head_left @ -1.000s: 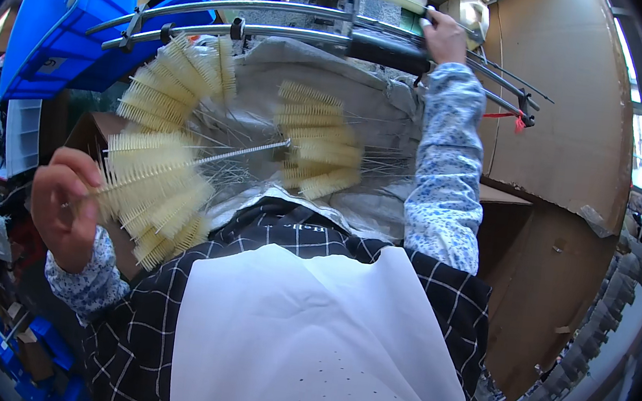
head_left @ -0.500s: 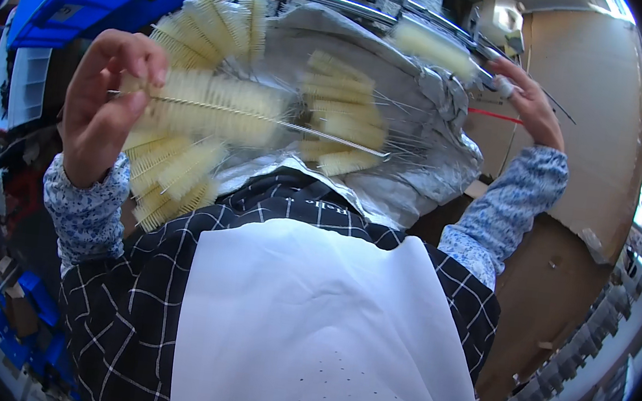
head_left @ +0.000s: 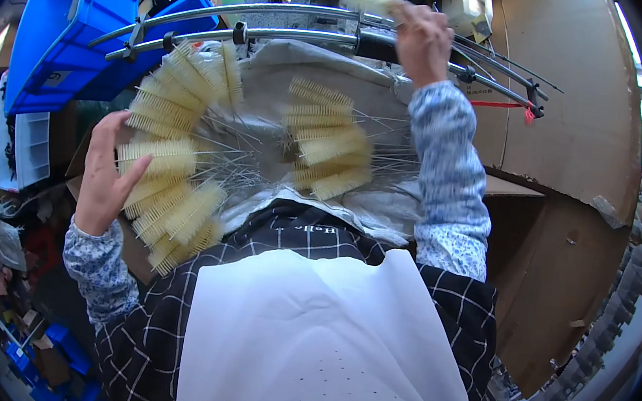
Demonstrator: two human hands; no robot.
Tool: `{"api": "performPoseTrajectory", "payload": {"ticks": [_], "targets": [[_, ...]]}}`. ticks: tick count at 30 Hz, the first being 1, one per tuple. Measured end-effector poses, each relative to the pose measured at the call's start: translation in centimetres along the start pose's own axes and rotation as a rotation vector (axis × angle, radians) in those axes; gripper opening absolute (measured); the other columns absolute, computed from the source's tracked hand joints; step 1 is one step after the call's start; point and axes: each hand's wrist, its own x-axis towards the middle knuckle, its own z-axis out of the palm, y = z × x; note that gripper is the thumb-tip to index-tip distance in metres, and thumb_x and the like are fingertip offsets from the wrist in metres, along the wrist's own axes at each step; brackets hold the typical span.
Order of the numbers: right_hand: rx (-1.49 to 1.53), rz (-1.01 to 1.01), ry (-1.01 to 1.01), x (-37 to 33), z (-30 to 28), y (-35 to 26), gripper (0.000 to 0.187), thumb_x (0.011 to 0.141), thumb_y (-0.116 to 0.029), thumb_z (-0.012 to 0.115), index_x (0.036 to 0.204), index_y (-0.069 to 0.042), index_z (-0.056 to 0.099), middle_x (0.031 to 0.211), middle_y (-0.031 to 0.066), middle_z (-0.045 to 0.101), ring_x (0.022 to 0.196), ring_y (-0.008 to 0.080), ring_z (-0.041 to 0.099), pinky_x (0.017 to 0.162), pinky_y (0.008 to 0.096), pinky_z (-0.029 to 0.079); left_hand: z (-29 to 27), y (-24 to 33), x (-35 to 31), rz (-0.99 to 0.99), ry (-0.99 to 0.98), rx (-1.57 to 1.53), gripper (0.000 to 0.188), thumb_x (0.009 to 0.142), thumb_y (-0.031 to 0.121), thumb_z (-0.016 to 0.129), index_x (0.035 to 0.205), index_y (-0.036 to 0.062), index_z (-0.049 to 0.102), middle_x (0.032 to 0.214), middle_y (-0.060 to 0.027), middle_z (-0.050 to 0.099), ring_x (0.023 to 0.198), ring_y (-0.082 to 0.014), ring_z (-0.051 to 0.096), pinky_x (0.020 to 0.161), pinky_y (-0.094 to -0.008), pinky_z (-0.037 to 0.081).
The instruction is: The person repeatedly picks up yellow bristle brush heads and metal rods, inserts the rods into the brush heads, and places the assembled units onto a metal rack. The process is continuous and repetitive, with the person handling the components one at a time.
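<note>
My left hand (head_left: 104,180) is beside the left-hand fan of wire brushes (head_left: 174,101), its thumb and fingers spread and nothing held in them. These brushes have pale yellow bristles and thin twisted wire stems pointing inward. A second, smaller pile of brushes (head_left: 321,133) lies to the right on the grey cloth (head_left: 260,75) across my lap, stems toward the right. Beyond the metal rails, my right hand (head_left: 424,42) is closed on a brush (head_left: 369,0). Its pale bristles stick out leftward, smeared by motion; most of its stem is hidden.
Two curved metal rails (head_left: 292,35) run across in front of me, with a black sleeve and clamps. Blue bins (head_left: 58,36) stand at the far left, above a clear plastic tray (head_left: 30,147). Large cardboard (head_left: 570,94) stands on the right, and a red strip (head_left: 498,104) hangs by the rail end.
The brush in my left hand has been let go onto the left fan. My right hand has moved left and forward over the rails, with a brush. The view has shifted slightly.
</note>
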Motion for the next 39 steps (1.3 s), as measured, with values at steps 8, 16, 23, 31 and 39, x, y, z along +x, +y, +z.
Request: {"api": "performPoseTrajectory", "payload": {"ticks": [8,16,23,31,39], "targets": [[-0.128,0.280,-0.360,1.0,3.6,3.5,0.029,0.081,-0.023,0.047,0.108,-0.028,0.056,0.095,0.0028,0.057,0.092,0.0216,0.048,0.080,0.0371,0.034,1.5,-1.3,-1.5,-0.144,-0.200,-0.139,0.039,0.066,0.008,0.063,0.102,0.0025,0.048,0.094,-0.0123,0.052,0.090,-0.0255,0.051,0.079,-0.0325,0.039],[-0.054,0.233,-0.398,1.5,4.7,4.2,0.028,0.081,-0.027,0.047,0.108,-0.030,0.055,0.098,-0.0002,0.056,0.098,0.0215,0.045,0.083,0.0382,0.033,0.8,-1.4,-2.5,-0.349,-0.115,-0.367,0.038,0.064,-0.003,0.056,0.100,0.0026,0.046,0.081,-0.0027,0.050,0.068,-0.0075,0.048,0.063,-0.0201,0.038],[-0.087,0.053,-0.472,3.1,8.2,6.3,0.031,0.078,-0.028,0.050,0.109,-0.023,0.053,0.105,0.0005,0.052,0.107,0.0210,0.038,0.089,0.0416,0.027,1.1,0.6,-1.0,-0.203,-0.259,-0.493,0.024,0.068,0.000,0.059,0.090,0.0012,0.049,0.081,-0.0003,0.049,0.070,-0.0075,0.042,0.064,-0.0207,0.037],[-0.168,0.362,-0.244,-0.3,4.6,8.0,0.048,0.075,-0.036,0.056,0.119,-0.018,0.046,0.115,0.0084,0.047,0.111,0.0267,0.035,0.091,0.0450,0.026,-2.1,-1.0,-2.5,-0.107,0.207,-0.568,0.026,0.065,0.002,0.049,0.090,0.0027,0.043,0.085,-0.0061,0.044,0.076,-0.0119,0.042,0.069,-0.0233,0.036],[0.134,0.418,-0.192,-0.6,6.2,8.1,0.035,0.073,-0.021,0.055,0.108,-0.015,0.056,0.105,0.0056,0.057,0.098,0.0226,0.053,0.085,0.0394,0.037,-2.8,-0.8,-1.8,-0.032,0.494,-0.705,0.029,0.066,0.014,0.052,0.091,0.0034,0.040,0.080,-0.0087,0.038,0.069,-0.0132,0.038,0.065,-0.0240,0.035]]}}
